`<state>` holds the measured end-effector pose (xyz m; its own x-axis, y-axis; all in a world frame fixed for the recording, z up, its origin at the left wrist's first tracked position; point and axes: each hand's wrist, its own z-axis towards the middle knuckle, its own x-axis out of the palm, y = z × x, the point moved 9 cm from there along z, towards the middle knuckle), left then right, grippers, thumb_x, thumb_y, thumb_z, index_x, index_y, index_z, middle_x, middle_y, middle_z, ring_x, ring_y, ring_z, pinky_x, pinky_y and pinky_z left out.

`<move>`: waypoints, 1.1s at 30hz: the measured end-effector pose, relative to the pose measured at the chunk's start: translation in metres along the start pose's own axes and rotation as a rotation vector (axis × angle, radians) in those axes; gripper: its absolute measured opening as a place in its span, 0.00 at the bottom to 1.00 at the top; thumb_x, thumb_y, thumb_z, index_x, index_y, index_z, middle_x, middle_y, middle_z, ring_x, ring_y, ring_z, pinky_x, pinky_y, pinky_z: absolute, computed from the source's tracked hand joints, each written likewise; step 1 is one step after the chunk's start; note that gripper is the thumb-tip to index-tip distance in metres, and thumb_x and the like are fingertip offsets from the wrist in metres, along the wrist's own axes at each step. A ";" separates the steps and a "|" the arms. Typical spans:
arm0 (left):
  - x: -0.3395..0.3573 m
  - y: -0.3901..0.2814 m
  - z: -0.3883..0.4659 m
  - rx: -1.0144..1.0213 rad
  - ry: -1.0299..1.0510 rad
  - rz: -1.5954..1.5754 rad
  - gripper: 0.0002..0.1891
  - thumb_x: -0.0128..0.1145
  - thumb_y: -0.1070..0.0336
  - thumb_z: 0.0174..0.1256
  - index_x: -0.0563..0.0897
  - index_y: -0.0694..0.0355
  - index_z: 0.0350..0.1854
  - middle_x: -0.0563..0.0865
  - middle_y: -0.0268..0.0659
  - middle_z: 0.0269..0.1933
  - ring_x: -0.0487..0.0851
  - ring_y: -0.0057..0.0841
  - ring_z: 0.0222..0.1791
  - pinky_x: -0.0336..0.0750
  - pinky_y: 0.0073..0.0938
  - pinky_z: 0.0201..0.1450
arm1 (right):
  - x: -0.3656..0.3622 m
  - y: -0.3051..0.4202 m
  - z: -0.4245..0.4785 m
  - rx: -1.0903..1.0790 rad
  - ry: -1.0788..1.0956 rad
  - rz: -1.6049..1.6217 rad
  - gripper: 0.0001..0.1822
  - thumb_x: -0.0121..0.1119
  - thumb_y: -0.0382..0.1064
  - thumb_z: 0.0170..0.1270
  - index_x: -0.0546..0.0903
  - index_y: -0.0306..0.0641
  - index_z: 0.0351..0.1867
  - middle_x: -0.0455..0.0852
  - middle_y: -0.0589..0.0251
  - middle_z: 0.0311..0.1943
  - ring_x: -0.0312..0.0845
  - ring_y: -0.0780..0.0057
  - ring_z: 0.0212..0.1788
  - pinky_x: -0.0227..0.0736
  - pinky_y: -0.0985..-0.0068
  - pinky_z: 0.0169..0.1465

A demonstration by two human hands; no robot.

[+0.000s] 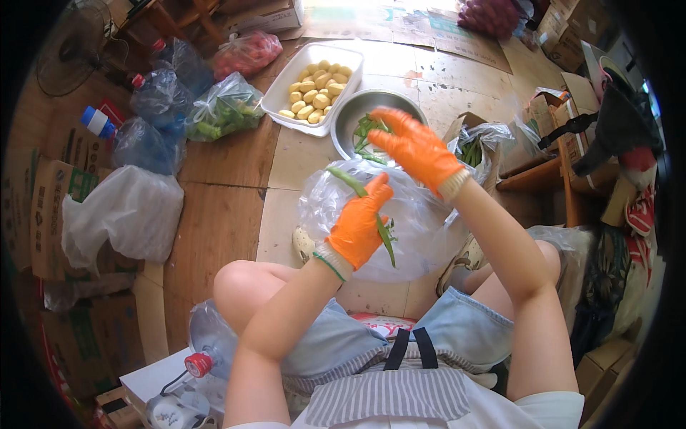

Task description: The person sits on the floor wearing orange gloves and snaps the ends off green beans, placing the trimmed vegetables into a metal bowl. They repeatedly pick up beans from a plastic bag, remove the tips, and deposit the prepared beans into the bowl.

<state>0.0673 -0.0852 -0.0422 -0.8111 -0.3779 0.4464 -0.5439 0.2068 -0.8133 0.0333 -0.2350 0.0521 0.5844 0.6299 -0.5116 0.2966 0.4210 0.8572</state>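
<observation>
My left hand [358, 228], in an orange rubber glove over a knitted liner, grips a long green bean pod [348, 181]. The pod's lower end sticks out below the palm. My right hand [420, 150], gloved the same way, is over the near right side of a round metal basin [394, 102]. Its fingers are spread and slightly blurred, with nothing visible between them. Green bean pieces [366, 131] lie in the basin, partly hidden by that hand. Beneath both hands a clear plastic bag [423, 236] spreads between my feet, with small green scraps [393, 229] near my left hand.
Peeled potatoes [320, 99] fill a white plastic tub [278, 115] beyond the basin. Bags of green vegetables [228, 110] and red produce [246, 53] stand left, beside large water bottles [147, 142]. At right, more pods [471, 153] sit in an open bag near a wooden shelf [536, 174].
</observation>
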 end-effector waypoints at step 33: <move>0.010 -0.004 0.008 0.066 -0.099 0.179 0.10 0.59 0.66 0.75 0.84 0.64 0.52 0.87 0.34 0.39 0.84 0.23 0.36 0.80 0.26 0.43 | -0.031 -0.038 -0.073 0.112 -0.321 1.188 0.13 0.60 0.41 0.81 0.84 0.38 0.59 0.86 0.66 0.48 0.82 0.77 0.50 0.79 0.69 0.63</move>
<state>0.0633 -0.0972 -0.0378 -0.8667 -0.4283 0.2559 -0.3748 0.2205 -0.9005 -0.0509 -0.2229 0.0311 0.6894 0.3879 0.6118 -0.4908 -0.3709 0.7883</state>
